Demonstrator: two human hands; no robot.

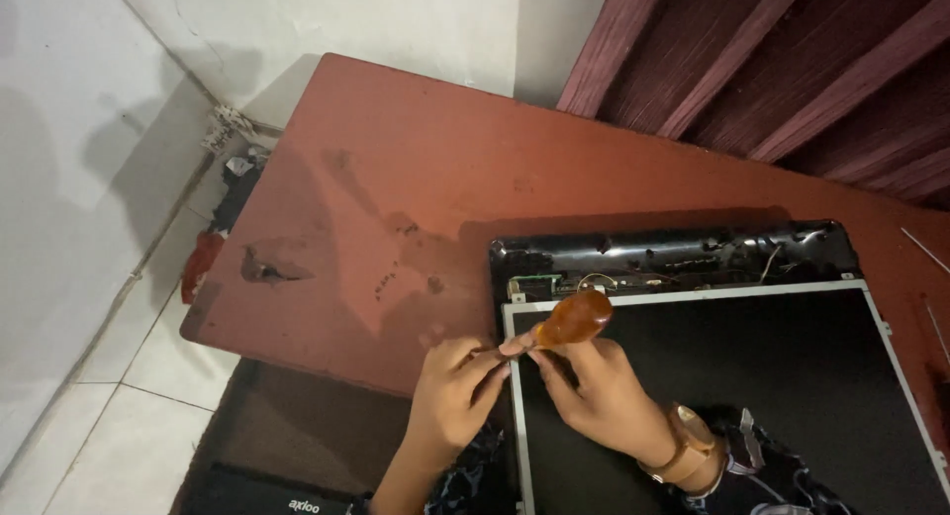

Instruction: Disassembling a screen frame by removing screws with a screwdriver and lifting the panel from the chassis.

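Note:
A screwdriver with a translucent orange handle (pixel 574 318) is gripped in my right hand (pixel 604 396), which wears a tan wristwatch (pixel 688 446). Its shaft points left toward my left hand (pixel 453 396), whose fingertips pinch the shaft or tip at the left edge of a dark laptop screen panel (pixel 752 396). The panel has a silver metal frame and lies in a black glossy lid (pixel 673 248) with exposed wiring and a small circuit board along its top. Whether the tip touches a screw is hidden by my fingers.
The lid rests on a worn reddish-brown table (pixel 416 188) beside a white wall. Dark maroon curtains (pixel 792 70) hang at the back right. White floor tiles (pixel 109 416), some debris by the wall and a black object (pixel 277 490) lie below the table's left edge.

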